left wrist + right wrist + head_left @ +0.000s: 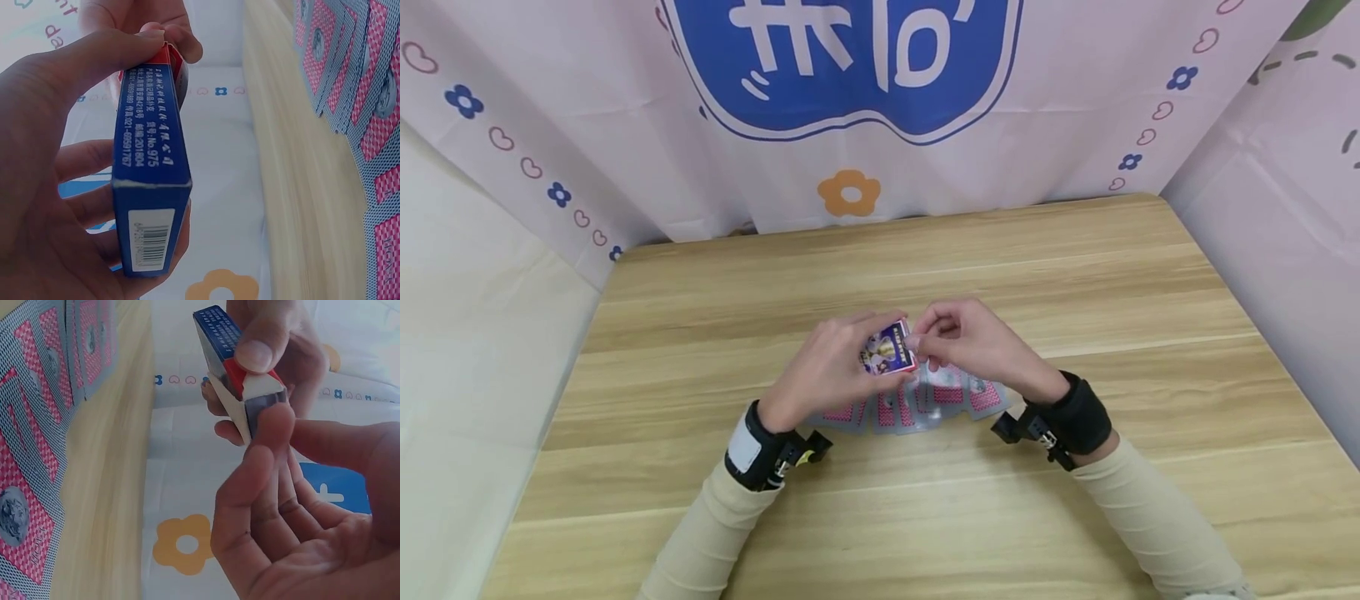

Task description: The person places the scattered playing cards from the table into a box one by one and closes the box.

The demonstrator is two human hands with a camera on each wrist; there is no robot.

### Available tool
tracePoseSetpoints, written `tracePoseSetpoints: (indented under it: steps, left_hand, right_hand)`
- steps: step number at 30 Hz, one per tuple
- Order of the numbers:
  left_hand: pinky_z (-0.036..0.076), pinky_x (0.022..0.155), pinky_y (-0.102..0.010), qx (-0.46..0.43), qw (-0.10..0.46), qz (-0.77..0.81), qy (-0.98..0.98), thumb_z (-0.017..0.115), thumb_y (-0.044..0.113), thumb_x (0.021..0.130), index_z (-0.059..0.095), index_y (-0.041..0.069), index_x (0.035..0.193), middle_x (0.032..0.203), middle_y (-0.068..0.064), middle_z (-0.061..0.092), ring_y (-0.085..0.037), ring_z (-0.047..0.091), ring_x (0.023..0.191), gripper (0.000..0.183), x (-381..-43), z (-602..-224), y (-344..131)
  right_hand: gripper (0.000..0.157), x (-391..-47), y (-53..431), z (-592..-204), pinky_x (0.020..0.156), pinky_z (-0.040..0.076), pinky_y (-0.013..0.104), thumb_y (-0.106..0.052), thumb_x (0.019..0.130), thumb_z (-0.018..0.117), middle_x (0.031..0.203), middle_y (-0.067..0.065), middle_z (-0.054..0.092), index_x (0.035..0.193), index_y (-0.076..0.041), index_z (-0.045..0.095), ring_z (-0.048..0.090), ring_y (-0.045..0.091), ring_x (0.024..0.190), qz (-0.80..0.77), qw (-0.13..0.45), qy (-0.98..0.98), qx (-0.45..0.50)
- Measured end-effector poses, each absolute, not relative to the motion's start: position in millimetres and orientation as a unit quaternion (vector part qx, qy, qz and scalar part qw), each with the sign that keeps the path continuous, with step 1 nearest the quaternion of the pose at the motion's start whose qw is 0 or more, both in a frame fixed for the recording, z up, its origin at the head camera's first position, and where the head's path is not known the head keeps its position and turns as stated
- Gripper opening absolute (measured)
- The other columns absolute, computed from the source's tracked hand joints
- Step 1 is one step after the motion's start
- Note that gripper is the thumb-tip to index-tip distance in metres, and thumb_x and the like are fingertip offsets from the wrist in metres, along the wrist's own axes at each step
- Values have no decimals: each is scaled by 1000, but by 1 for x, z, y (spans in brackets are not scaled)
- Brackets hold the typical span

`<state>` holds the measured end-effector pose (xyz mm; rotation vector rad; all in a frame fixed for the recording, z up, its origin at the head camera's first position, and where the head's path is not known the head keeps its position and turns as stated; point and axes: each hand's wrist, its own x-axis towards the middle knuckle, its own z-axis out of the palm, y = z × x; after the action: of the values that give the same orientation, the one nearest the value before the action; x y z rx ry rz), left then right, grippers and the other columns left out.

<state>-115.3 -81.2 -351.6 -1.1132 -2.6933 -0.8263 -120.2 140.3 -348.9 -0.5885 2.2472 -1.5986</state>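
My left hand (835,362) grips a small blue and red playing-card box (887,348) above the table. A barcode and white print show on the box (150,144) in the left wrist view. In the right wrist view its end is open, with a white flap (232,403) folded out and a dark grey stack (262,405) inside. My right hand (977,342) has its thumb and curled fingers at this open end, with a fingertip against the stack; the exact contact is partly hidden. Beneath both hands, playing cards (947,394) lie overlapping in a spread, pink patterned backs up.
The wooden table (925,517) extends around the cards on all sides. A printed white cloth (1060,133) hangs along its far edge, and pale cloth hangs at the left and right. Each wrist wears a black strap (1078,412) with a small camera.
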Motion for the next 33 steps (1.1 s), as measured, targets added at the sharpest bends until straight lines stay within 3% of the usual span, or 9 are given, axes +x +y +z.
tracePoseSetpoints:
  steps: [5,11,16,19,22,30,33]
  left_hand:
    - [50,53,-23,-357,59,-268,-893,74,46,75,57,7,127,101,-7,67,-5,54,69,66,-118,-350,-84]
    - [49,52,-23,-349,58,-267,-896,74,47,75,56,10,128,104,-6,67,-5,54,67,67,-119,-350,-85]
    - [50,55,-24,-342,53,-269,-899,74,48,75,56,12,128,108,-6,66,-6,54,71,68,-118,-350,-85]
    - [51,55,-24,-339,50,-269,-900,74,49,74,56,12,128,109,-6,66,-6,55,72,68,-118,-350,-86]
    - [50,54,-24,-339,50,-269,-900,74,49,74,55,12,129,106,-5,66,-6,54,71,68,-118,-350,-85]
    - [51,56,-25,-343,47,-265,-900,71,53,76,53,13,131,108,-7,65,-6,54,73,71,-118,-350,-86]
    - [51,56,-25,-342,47,-265,-900,71,53,76,53,13,131,108,-6,65,-6,54,74,71,-118,-350,-86]
  right_hand:
    - [10,-126,151,-345,63,54,38,-20,93,61,79,8,68,94,-11,64,64,23,67,-545,155,797,-206]
    - [9,-138,160,-359,61,52,35,-10,84,71,77,4,63,86,-9,62,58,18,68,-391,111,877,-258]
    - [39,-140,155,-376,61,48,33,-26,71,83,86,6,59,94,-6,59,51,19,72,-218,165,926,-261]
    - [66,-140,153,-386,64,47,34,-39,62,86,94,8,53,107,-4,54,49,22,77,-180,195,932,-246]
    - [80,-140,153,-392,66,47,35,-46,56,87,96,9,47,112,-3,50,47,23,80,-171,202,934,-240]
    - [85,-142,157,-396,66,47,36,-53,54,85,94,10,47,111,-1,49,46,24,81,-160,191,936,-249]
    - [75,-144,158,-395,66,46,36,-45,62,85,93,9,48,110,-1,48,46,24,81,-162,186,937,-249]
